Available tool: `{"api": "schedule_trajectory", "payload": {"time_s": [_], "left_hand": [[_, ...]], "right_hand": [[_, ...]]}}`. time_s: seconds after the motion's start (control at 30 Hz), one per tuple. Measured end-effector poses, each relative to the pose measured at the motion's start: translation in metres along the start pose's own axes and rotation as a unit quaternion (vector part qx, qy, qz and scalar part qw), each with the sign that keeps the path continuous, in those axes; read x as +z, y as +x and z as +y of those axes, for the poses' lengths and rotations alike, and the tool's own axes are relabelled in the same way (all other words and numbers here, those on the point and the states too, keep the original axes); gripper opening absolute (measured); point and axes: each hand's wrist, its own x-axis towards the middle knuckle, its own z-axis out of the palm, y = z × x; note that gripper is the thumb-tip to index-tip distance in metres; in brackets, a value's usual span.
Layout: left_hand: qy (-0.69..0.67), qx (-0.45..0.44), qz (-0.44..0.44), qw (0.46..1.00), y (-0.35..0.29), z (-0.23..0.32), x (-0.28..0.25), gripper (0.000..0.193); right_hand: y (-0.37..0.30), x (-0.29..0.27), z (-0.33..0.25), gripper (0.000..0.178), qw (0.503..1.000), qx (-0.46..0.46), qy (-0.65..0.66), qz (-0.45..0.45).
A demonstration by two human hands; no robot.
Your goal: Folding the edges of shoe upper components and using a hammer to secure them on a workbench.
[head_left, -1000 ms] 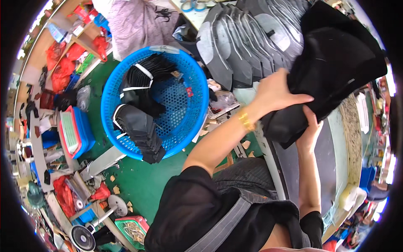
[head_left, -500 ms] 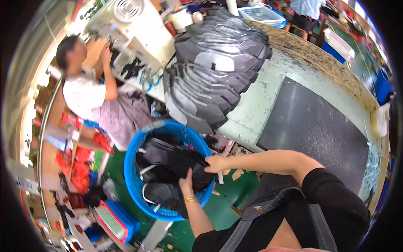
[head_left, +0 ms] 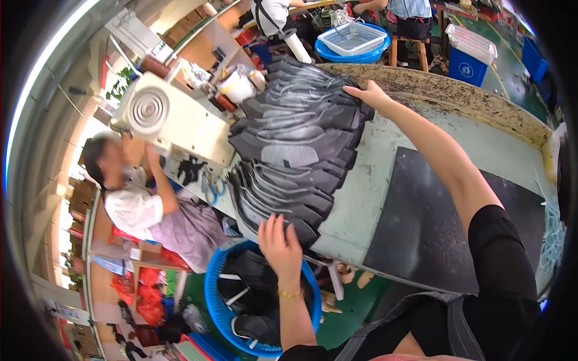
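Overlapping black and grey cut pieces [head_left: 289,156], which look like shoe uppers with pale edges, lie in a long fanned row on the pale worktable [head_left: 343,225]. My left hand [head_left: 280,243] is at the near end of the row, fingers spread, its fingertips over the nearest piece; I cannot tell if they touch. My right hand [head_left: 370,97] reaches to the far right end of the row, thumb stretched out beside the pieces, holding nothing that I can see. Below my left forearm, a blue basket [head_left: 211,286] holds more black pieces [head_left: 256,328] with white strips.
A dark mat [head_left: 415,222] covers the right part of the table, with pale cords [head_left: 551,231] at its right edge. A co-worker [head_left: 135,192] sits at a cream machine [head_left: 180,120] on the left. Blue-handled scissors [head_left: 212,185] lie near the row. White crate [head_left: 352,39] behind.
Both hands have left the black pieces in the basket. My left hand is now over the row's near end, my right at its far end. The view has shifted.
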Motion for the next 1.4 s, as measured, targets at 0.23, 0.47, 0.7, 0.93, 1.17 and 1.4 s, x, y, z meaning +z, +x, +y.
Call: {"api": "schedule_trajectory", "payload": {"time_s": [0.23,0.47,0.7,0.93,1.17,1.4], "left_hand": [[0.196,0.051,-0.085,0.976,0.047,0.017,0.088,0.048],[0.201,0.037,-0.065,0.977,0.039,0.009,0.104,0.045],[0.214,0.032,-0.051,0.975,0.041,0.012,0.105,0.047],[0.227,0.051,-0.026,0.972,0.038,0.006,0.107,0.046],[0.128,-0.021,-0.079,0.988,0.018,-0.029,0.135,0.041],[-0.109,-0.189,0.283,0.934,-0.014,0.019,0.037,0.026]], "right_hand": [[0.047,0.025,-0.022,0.072,0.944,0.057,0.306,-0.11],[-0.006,0.025,-0.029,0.095,0.923,0.0,0.3,-0.241],[-0.069,0.041,-0.052,0.09,0.905,-0.026,0.395,-0.154],[-0.121,-0.028,-0.138,0.049,0.863,0.095,0.457,-0.191],[-0.215,-0.153,-0.092,0.036,0.906,0.006,0.379,-0.188],[-0.284,-0.156,0.033,0.078,0.977,0.115,0.175,0.039]]}}
